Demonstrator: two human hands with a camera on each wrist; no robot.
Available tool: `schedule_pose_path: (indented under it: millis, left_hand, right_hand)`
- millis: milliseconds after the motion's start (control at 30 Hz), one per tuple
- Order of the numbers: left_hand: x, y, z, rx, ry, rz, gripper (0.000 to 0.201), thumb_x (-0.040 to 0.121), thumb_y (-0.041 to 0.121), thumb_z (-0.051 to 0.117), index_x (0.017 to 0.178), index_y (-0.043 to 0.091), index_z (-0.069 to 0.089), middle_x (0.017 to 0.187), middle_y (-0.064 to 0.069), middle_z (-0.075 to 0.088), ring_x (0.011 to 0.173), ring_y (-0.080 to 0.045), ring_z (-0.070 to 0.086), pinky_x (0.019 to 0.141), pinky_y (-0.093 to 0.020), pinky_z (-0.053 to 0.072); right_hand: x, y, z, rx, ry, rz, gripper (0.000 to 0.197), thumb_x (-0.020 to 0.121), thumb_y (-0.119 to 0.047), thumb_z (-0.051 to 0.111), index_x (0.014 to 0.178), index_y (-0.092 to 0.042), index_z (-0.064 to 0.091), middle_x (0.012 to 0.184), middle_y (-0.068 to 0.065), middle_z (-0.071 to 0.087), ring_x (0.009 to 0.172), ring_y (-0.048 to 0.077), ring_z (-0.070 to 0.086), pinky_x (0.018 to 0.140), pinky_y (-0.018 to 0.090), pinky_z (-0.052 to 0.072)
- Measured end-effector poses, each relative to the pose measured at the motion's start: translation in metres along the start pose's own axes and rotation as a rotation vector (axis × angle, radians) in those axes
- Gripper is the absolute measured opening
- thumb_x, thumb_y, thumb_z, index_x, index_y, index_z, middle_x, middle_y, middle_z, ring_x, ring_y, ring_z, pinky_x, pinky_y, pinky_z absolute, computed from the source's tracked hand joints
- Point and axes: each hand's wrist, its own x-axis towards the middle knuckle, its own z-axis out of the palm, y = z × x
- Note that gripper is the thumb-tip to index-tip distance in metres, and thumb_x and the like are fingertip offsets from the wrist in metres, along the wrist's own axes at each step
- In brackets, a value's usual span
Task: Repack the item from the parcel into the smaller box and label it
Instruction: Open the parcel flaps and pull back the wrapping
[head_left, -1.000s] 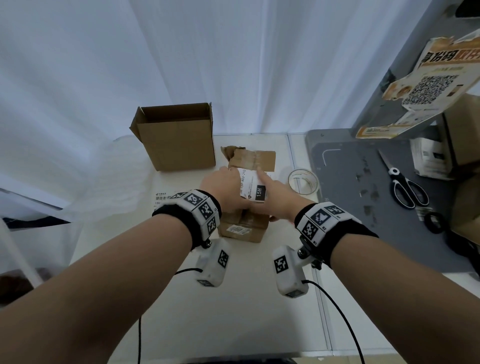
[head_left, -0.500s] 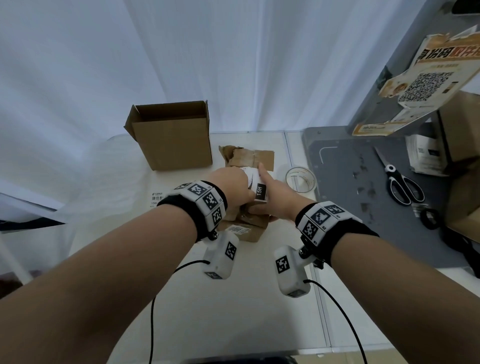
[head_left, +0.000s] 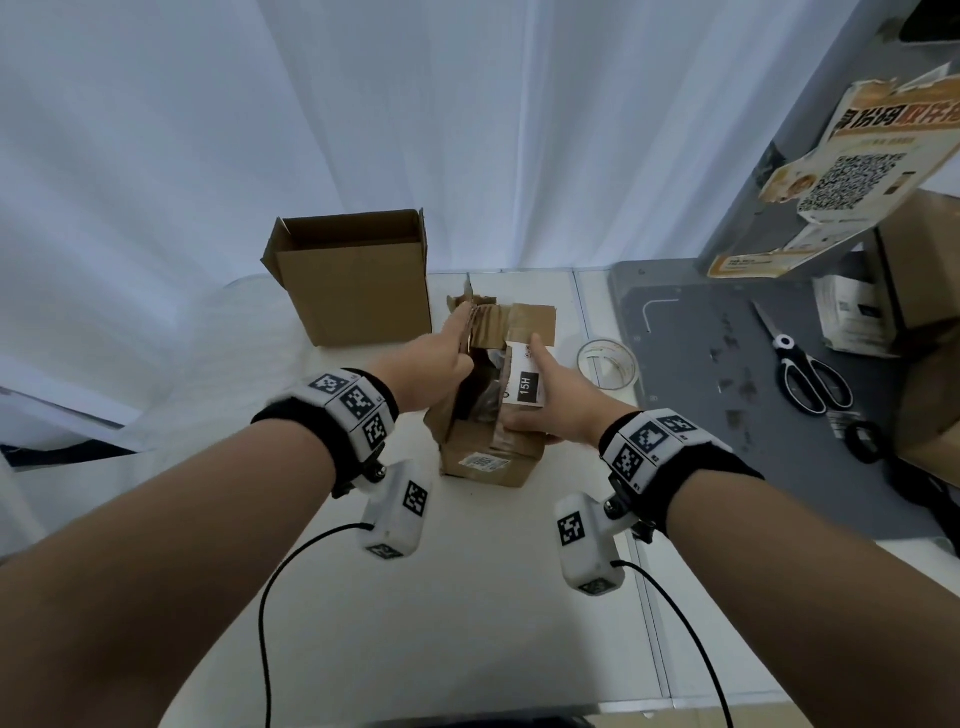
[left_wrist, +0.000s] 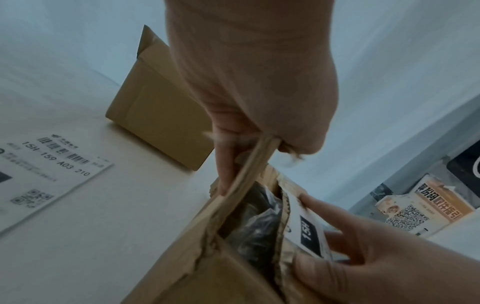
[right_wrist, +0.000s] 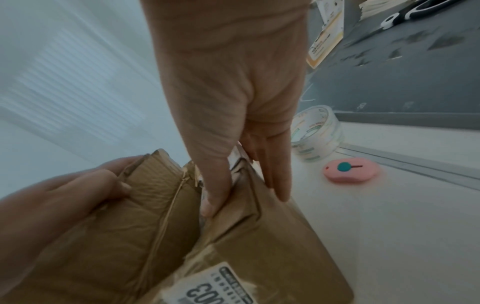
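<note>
A worn brown parcel (head_left: 488, 457) stands mid-table with its top torn open. My left hand (head_left: 431, 364) pinches the left flap (left_wrist: 249, 174) and holds it up and outward. My right hand (head_left: 556, 405) grips the right flap, thumb inside and fingers outside, where a white "15H" label (head_left: 527, 387) is stuck. In the gap between the flaps shows a dark item in crinkled clear plastic (left_wrist: 254, 222). An empty open cardboard box (head_left: 358, 280) stands upright behind the parcel to the left. A loose shipping label (left_wrist: 46, 174) lies flat on the table to the left.
A roll of clear tape (head_left: 608, 364) sits just right of the parcel, with a pink box cutter (right_wrist: 350, 169) near it. Scissors (head_left: 810, 374) lie on the grey mat (head_left: 691, 467) at right. White curtain hangs behind the table.
Both hands sat close together on the parcel's top; they have now drawn apart with a flap each, and the dark contents show.
</note>
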Motion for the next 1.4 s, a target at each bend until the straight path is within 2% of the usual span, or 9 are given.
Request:
schedule_pose_path:
  millis: [100, 233, 367, 533, 667, 733, 1033, 1233, 1400]
  left_hand:
    - [-0.002, -0.007, 0.000, 0.008, 0.110, 0.046, 0.068, 0.095, 0.023, 0.042, 0.150, 0.020, 0.003, 0.071, -0.005, 0.056, 0.063, -0.019, 0.055, 0.059, -0.029, 0.044]
    - [-0.002, -0.013, -0.006, 0.005, 0.171, 0.043, 0.075, 0.087, 0.023, 0.061, 0.146, 0.016, 0.015, 0.102, -0.013, 0.061, 0.094, -0.029, 0.062, 0.079, -0.038, 0.050]
    - [-0.006, -0.021, -0.008, -0.122, 0.180, 0.012, 0.072, 0.090, 0.010, 0.051, 0.147, 0.019, 0.010, 0.094, -0.017, 0.063, 0.083, -0.030, 0.064, 0.070, -0.036, 0.052]
    - [-0.006, -0.037, -0.010, -0.150, 0.247, -0.035, 0.075, 0.093, 0.006, 0.045, 0.150, 0.017, -0.003, 0.100, -0.012, 0.061, 0.085, -0.028, 0.064, 0.078, -0.040, 0.055]
    - [-0.008, -0.057, -0.006, -0.161, 0.271, -0.064, 0.074, 0.093, 0.001, 0.039, 0.150, 0.019, -0.005, 0.103, -0.021, 0.061, 0.090, -0.037, 0.063, 0.066, -0.028, 0.048]
    - [-0.011, -0.063, -0.003, -0.150, 0.309, -0.053, 0.075, 0.092, -0.001, 0.039, 0.150, 0.022, -0.002, 0.109, -0.022, 0.058, 0.085, -0.035, 0.061, 0.062, -0.023, 0.043]
    - [-0.016, -0.066, 0.026, 0.059, 0.210, -0.122, 0.058, 0.092, 0.015, 0.052, 0.144, 0.017, 0.027, 0.137, -0.016, 0.039, 0.117, -0.033, 0.050, 0.102, -0.041, 0.042]
    - [-0.018, -0.057, 0.031, 0.305, 0.203, -0.118, 0.053, 0.088, 0.041, 0.050, 0.135, 0.021, 0.038, 0.131, -0.009, 0.050, 0.113, -0.029, 0.055, 0.098, -0.045, 0.040]
    - [-0.017, -0.049, 0.011, 0.135, 0.011, -0.024, 0.037, 0.091, 0.046, 0.044, 0.110, 0.019, 0.059, 0.091, -0.002, 0.069, 0.080, -0.018, 0.065, 0.076, -0.035, 0.054]
  right_hand:
    - [0.007, -0.011, 0.003, -0.106, 0.097, 0.010, 0.116, 0.074, -0.055, 0.069, 0.149, -0.024, -0.012, 0.132, 0.015, 0.044, 0.110, 0.030, 0.057, 0.081, 0.040, 0.056]
    - [0.016, -0.028, 0.011, -0.269, 0.248, 0.085, 0.117, 0.072, -0.064, 0.065, 0.150, -0.020, -0.010, 0.147, 0.018, 0.020, 0.124, 0.035, 0.047, 0.098, 0.042, 0.044]
    - [0.020, -0.031, 0.016, -0.287, 0.255, 0.139, 0.126, 0.067, -0.052, 0.075, 0.149, -0.017, -0.013, 0.143, 0.019, 0.020, 0.121, 0.036, 0.048, 0.098, 0.041, 0.045]
    - [0.011, -0.021, 0.005, -0.204, 0.261, 0.113, 0.116, 0.073, -0.041, 0.073, 0.149, -0.018, -0.011, 0.143, 0.020, 0.024, 0.119, 0.035, 0.049, 0.095, 0.039, 0.046]
    - [0.002, -0.008, -0.007, -0.115, 0.292, 0.075, 0.112, 0.065, -0.043, 0.075, 0.149, -0.015, 0.006, 0.131, 0.016, 0.047, 0.114, 0.031, 0.053, 0.094, 0.042, 0.049]
    - [-0.001, -0.001, -0.012, -0.086, 0.331, 0.076, 0.090, 0.071, -0.036, 0.072, 0.142, -0.010, 0.023, 0.113, 0.009, 0.059, 0.099, 0.024, 0.059, 0.086, 0.041, 0.053]
    - [-0.012, 0.007, -0.017, -0.052, 0.404, 0.088, 0.066, 0.081, -0.021, 0.068, 0.135, -0.008, 0.033, 0.098, 0.002, 0.046, 0.089, 0.020, 0.051, 0.082, 0.035, 0.048]
    - [-0.003, -0.002, -0.021, -0.182, 0.341, 0.022, 0.065, 0.082, -0.023, 0.065, 0.138, -0.014, 0.033, 0.116, 0.012, 0.059, 0.088, 0.019, 0.049, 0.081, 0.031, 0.043]
    - [0.011, -0.013, -0.028, -0.230, 0.268, -0.012, 0.069, 0.082, -0.020, 0.066, 0.141, -0.020, 0.030, 0.119, 0.009, 0.059, 0.087, 0.018, 0.049, 0.075, 0.026, 0.038]
